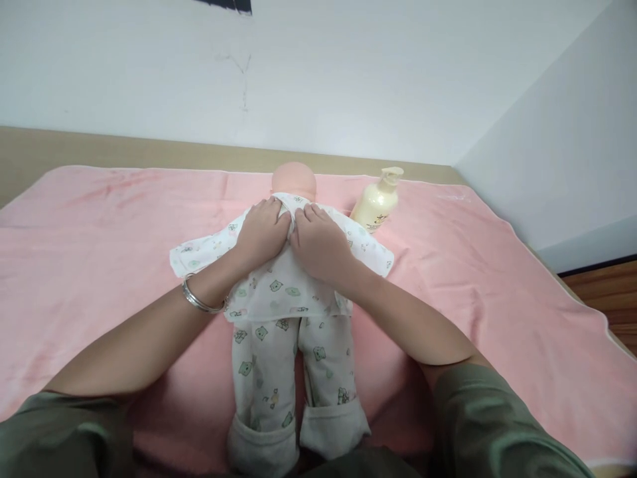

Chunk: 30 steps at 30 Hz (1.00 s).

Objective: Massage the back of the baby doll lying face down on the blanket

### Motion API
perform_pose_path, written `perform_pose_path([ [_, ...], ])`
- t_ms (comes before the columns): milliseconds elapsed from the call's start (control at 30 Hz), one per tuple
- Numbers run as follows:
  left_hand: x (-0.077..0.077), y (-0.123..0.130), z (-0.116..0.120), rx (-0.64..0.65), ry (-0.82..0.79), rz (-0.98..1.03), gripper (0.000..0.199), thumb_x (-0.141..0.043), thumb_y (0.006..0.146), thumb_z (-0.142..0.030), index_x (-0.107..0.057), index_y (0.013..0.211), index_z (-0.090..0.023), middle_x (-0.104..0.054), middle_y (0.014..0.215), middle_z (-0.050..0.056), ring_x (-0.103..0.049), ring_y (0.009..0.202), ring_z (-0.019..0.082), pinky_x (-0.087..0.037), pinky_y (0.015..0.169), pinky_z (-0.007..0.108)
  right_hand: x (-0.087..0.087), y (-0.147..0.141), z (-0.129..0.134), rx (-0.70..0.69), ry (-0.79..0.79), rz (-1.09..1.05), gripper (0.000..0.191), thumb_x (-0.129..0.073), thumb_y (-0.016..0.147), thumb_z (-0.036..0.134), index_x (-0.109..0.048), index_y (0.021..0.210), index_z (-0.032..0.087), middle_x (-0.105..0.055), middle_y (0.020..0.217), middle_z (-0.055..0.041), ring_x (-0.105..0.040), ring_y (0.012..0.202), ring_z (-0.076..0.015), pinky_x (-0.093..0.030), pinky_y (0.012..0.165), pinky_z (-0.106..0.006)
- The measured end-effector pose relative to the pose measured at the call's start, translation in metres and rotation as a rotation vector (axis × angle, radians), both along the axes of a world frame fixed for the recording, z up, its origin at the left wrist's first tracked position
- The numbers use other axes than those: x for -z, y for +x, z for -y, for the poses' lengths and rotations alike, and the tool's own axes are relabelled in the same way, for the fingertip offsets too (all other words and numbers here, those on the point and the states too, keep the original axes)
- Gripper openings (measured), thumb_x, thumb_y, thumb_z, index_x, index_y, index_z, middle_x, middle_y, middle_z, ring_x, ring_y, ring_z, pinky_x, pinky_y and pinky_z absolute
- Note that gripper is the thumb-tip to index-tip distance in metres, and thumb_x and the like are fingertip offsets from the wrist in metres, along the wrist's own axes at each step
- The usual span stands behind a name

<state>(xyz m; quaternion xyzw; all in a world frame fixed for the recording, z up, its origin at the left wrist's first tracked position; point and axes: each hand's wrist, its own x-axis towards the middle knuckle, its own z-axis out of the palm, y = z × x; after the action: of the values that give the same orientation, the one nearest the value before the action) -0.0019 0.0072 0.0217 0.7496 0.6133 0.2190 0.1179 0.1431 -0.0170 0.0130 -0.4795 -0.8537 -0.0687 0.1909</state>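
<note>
A baby doll (293, 178) lies on a pink cloth, the smooth back of its head up. It wears a white printed top (279, 285) and matching trousers (266, 372) with turned-up cuffs. Both sleeves spread outward. At the upper left of the top, my left hand (263, 229) has its fingers closed on the fabric below the neck. Close beside it, my right hand (321, 242) grips the fabric on the right of the middle, fingers curled and thumb near the other thumb. The fabric is gathered between the hands.
A cream pump bottle (377, 204) leans at the doll's upper right, beyond the right sleeve. The pink cloth (104, 245) covers a bed or table with a wooden edge (149, 150) along a white wall. A silver bangle is on my left wrist.
</note>
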Motion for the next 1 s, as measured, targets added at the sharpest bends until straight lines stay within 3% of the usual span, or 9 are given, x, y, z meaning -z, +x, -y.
perform_pose_path([
  [133, 0.005, 0.006, 0.013, 0.029, 0.131, -0.11, 0.027, -0.028, 0.095, -0.024, -0.055, 0.092, -0.018, -0.065, 0.102, 0.016, -0.059, 0.1, 0.031, -0.048, 0.094, 0.049, -0.005, 0.006, -0.024, 0.07, -0.142, -0.1, 0.036, -0.035, 0.097, 0.02, -0.062, 0.116, 0.006, -0.066, 0.124, -0.02, -0.057, 0.122, -0.0318, -0.045, 0.11, -0.046],
  [267, 0.007, 0.01, 0.021, 0.097, 0.219, -0.146, 0.032, -0.028, 0.095, -0.021, -0.06, 0.095, -0.016, -0.066, 0.104, 0.017, -0.059, 0.104, 0.031, -0.048, 0.099, 0.048, -0.005, 0.009, -0.036, 0.106, -0.146, -0.097, 0.036, -0.035, 0.097, 0.022, -0.061, 0.115, 0.003, -0.066, 0.125, -0.0225, -0.056, 0.122, -0.0337, -0.042, 0.113, -0.047],
  [467, 0.01, 0.005, 0.004, 0.036, 0.116, 0.032, 0.032, -0.036, 0.091, -0.027, -0.063, 0.105, -0.017, -0.062, 0.131, 0.015, -0.055, 0.123, 0.033, -0.045, 0.109, 0.05, -0.003, 0.006, -0.016, 0.066, -0.061, -0.006, 0.034, -0.031, 0.1, 0.02, -0.062, 0.109, 0.009, -0.069, 0.113, -0.0192, -0.061, 0.109, -0.0329, -0.048, 0.101, -0.047],
  [600, 0.012, 0.002, -0.004, 0.03, 0.089, 0.038, 0.03, -0.035, 0.09, -0.03, -0.062, 0.097, -0.017, -0.064, 0.119, 0.017, -0.06, 0.112, 0.033, -0.049, 0.1, 0.05, -0.006, 0.007, 0.0, -0.016, 0.03, 0.077, 0.028, -0.035, 0.097, 0.014, -0.062, 0.098, 0.013, -0.069, 0.102, -0.0181, -0.063, 0.099, -0.0316, -0.051, 0.093, -0.044],
  [667, 0.012, 0.002, -0.004, 0.022, 0.089, 0.029, 0.031, -0.035, 0.09, -0.03, -0.062, 0.096, -0.017, -0.064, 0.118, 0.017, -0.061, 0.11, 0.034, -0.049, 0.099, 0.05, -0.011, 0.008, 0.001, -0.011, -0.002, 0.071, 0.026, -0.036, 0.095, 0.013, -0.061, 0.093, 0.016, -0.068, 0.098, -0.016, -0.064, 0.095, -0.03, -0.052, 0.09, -0.043],
  [767, 0.013, 0.003, -0.003, 0.005, 0.092, 0.044, 0.034, -0.035, 0.091, -0.032, -0.064, 0.102, -0.016, -0.064, 0.123, 0.017, -0.06, 0.116, 0.034, -0.048, 0.104, 0.05, -0.018, 0.01, -0.006, 0.063, -0.179, -0.026, 0.027, -0.035, 0.098, 0.017, -0.061, 0.09, 0.019, -0.07, 0.092, -0.0113, -0.065, 0.087, -0.027, -0.054, 0.081, -0.04],
  [867, 0.016, 0.003, -0.003, 0.008, 0.096, 0.067, 0.044, -0.035, 0.092, -0.034, -0.064, 0.117, -0.013, -0.061, 0.135, 0.019, -0.056, 0.127, 0.036, -0.044, 0.111, 0.052, -0.016, 0.011, -0.02, 0.078, -0.236, -0.115, 0.032, -0.035, 0.099, 0.023, -0.064, 0.11, 0.014, -0.071, 0.117, -0.0146, -0.065, 0.109, -0.0295, -0.054, 0.095, -0.043],
  [933, 0.018, 0.003, -0.003, 0.007, 0.096, 0.072, 0.049, -0.035, 0.092, -0.035, -0.062, 0.126, -0.011, -0.057, 0.143, 0.02, -0.053, 0.133, 0.036, -0.041, 0.115, 0.053, -0.01, 0.011, -0.028, 0.068, -0.18, -0.137, 0.04, -0.036, 0.098, 0.023, -0.059, 0.127, 0.008, -0.063, 0.137, -0.019, -0.056, 0.131, -0.0318, -0.046, 0.112, -0.047],
  [1000, 0.02, 0.003, -0.004, 0.005, 0.096, 0.072, 0.051, -0.035, 0.092, -0.035, -0.062, 0.128, -0.011, -0.056, 0.146, 0.019, -0.051, 0.135, 0.036, -0.04, 0.117, 0.052, -0.003, 0.011, -0.032, 0.073, -0.15, -0.147, 0.046, -0.035, 0.098, 0.024, -0.056, 0.135, 0.004, -0.058, 0.145, -0.0212, -0.05, 0.139, -0.0326, -0.039, 0.119, -0.049],
])
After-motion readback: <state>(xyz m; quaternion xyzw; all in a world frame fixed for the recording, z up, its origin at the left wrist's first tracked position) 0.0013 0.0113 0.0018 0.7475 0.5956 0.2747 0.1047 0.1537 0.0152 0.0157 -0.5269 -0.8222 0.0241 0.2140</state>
